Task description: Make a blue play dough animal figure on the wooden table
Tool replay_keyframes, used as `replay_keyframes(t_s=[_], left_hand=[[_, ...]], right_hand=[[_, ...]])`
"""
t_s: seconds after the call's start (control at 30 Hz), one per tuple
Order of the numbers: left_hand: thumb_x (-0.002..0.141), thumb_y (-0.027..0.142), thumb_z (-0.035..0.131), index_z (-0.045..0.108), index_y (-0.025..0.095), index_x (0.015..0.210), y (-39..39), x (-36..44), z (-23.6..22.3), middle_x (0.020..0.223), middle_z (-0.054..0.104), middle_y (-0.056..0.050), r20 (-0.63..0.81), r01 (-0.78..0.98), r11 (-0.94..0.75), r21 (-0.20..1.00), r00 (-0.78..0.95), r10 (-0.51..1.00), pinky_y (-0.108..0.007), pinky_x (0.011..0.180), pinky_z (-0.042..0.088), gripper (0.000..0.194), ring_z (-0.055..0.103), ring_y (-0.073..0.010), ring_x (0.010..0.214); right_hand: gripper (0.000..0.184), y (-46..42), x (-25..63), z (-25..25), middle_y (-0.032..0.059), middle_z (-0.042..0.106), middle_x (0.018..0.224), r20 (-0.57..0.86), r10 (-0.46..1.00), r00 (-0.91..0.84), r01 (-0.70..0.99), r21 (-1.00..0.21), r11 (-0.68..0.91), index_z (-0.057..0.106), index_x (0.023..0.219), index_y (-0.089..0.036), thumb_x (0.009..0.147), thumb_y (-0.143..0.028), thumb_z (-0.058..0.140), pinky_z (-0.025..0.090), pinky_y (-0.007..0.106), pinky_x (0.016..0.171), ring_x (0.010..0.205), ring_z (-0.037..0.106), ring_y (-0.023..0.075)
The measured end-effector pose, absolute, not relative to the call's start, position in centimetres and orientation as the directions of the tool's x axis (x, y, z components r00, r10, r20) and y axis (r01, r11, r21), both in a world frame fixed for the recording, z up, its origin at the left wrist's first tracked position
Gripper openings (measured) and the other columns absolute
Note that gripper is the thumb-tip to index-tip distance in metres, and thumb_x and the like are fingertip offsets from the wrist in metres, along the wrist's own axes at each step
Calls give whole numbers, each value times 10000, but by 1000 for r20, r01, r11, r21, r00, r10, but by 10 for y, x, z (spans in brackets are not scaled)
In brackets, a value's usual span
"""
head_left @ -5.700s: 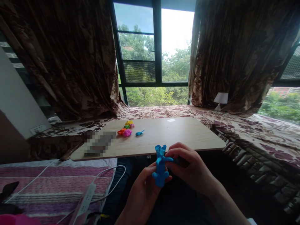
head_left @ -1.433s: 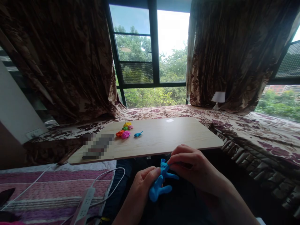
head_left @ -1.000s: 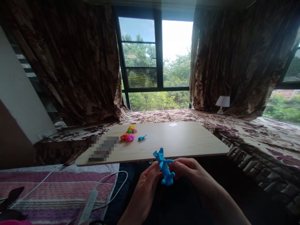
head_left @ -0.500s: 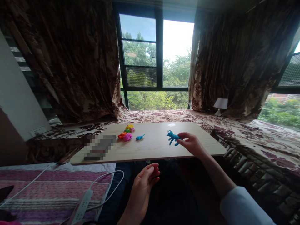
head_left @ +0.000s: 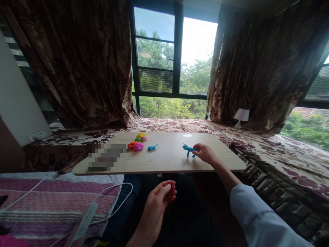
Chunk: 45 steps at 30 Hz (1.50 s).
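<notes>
A blue modelling-clay animal figure (head_left: 189,150) stands on its legs at the right part of the pale tabletop (head_left: 169,163). My right hand (head_left: 204,153) pinches its rear end between thumb and fingers. Below the table's near edge, over my lap, is my left hand (head_left: 159,202), its fingers curled in with the thumb against them. Whether something small lies inside it I cannot make out. A smaller piece of blue clay (head_left: 152,147) with a thin pointed end rests left of the figure. Farther left sit lumps of pink clay (head_left: 139,146), orange clay (head_left: 132,144), green clay (head_left: 138,139) and yellow clay (head_left: 140,135).
A blurred-out dark object (head_left: 106,158) lies at the table's left end. Left of my lap, a white power strip (head_left: 83,219) with a cable rests by a striped quilt (head_left: 59,199). A small white lamp (head_left: 241,116) stands on the floral-covered sill (head_left: 174,124) behind.
The blue figure has tipped from a tilted pose to a more level one, legs down, in my right hand. My left hand stays curled over my lap. The view has shifted slightly.
</notes>
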State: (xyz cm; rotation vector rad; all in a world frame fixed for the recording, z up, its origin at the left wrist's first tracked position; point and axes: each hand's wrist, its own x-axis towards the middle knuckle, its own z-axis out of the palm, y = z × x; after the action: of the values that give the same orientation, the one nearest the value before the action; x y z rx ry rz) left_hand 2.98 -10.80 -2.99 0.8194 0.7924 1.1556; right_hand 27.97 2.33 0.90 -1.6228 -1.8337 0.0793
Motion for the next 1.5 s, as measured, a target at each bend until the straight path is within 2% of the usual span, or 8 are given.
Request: replay_keyframes(t_s=[0.43,0.83,0.93,1.07,1.2,1.3,1.4,1.5], left_hand=[[776,309,580,657,159,937,-110,28,-31,901,632,-65,-121,-441,217,871,235,964,-279,787,452,233,577,-157,846],[754,310,606,660,156,939,-109,29,-30,883,641,-73,-112,-453,205,868,223,968,-288,780,458,247,588,-158,826],[742,321,618,646,160,981,-106,27,-25,928,638,-81,-93,-418,160,894,177,980,-308,794,449,290,582,-176,872],[693,300,666,579,194,1111,-95,22,-4,1112,602,-88,47,-337,-55,940,-31,998,-314,884,394,439,525,-208,1063],[630,265,717,523,234,1171,-85,20,22,1144,596,-77,212,-309,-224,925,-71,975,-321,915,370,576,500,-221,1117],[607,265,732,554,218,1108,-85,22,33,1047,636,-61,231,-355,-224,908,-22,973,-316,858,411,534,574,-208,989],[626,250,721,601,178,991,-90,23,35,902,664,-39,188,-402,-150,903,55,981,-280,797,436,392,607,-168,847],[666,236,694,614,175,946,-96,23,33,855,664,-17,165,-442,-114,890,78,983,-247,790,432,297,601,-134,811]], right_hand=[[242,24,283,6,25,697,883,406,914,-6,865,-457,209,653,921,-234,702,-329,618,465,256,689,811,636,190],[192,16,277,13,26,692,832,405,915,-6,804,-541,245,671,870,-226,684,-267,643,463,277,686,782,631,198],[175,10,271,23,40,693,840,415,909,-34,749,-591,298,667,880,-200,730,-272,613,479,290,701,795,638,204],[283,-13,253,43,37,689,902,399,901,-171,620,-667,413,645,992,-177,781,-354,579,513,290,708,797,653,188],[335,-45,226,64,42,683,875,374,861,-345,363,-793,490,652,986,-164,750,-400,623,519,328,722,779,645,190],[301,-62,209,75,35,667,819,372,841,-392,283,-822,495,645,937,-154,722,-363,662,518,307,681,743,635,174],[262,-69,199,78,33,654,786,360,835,-416,293,-816,498,639,916,-146,733,-333,654,507,276,629,698,623,157],[240,-71,193,76,27,653,793,367,835,-411,296,-812,502,641,921,-154,745,-317,638,493,253,607,679,612,142]])
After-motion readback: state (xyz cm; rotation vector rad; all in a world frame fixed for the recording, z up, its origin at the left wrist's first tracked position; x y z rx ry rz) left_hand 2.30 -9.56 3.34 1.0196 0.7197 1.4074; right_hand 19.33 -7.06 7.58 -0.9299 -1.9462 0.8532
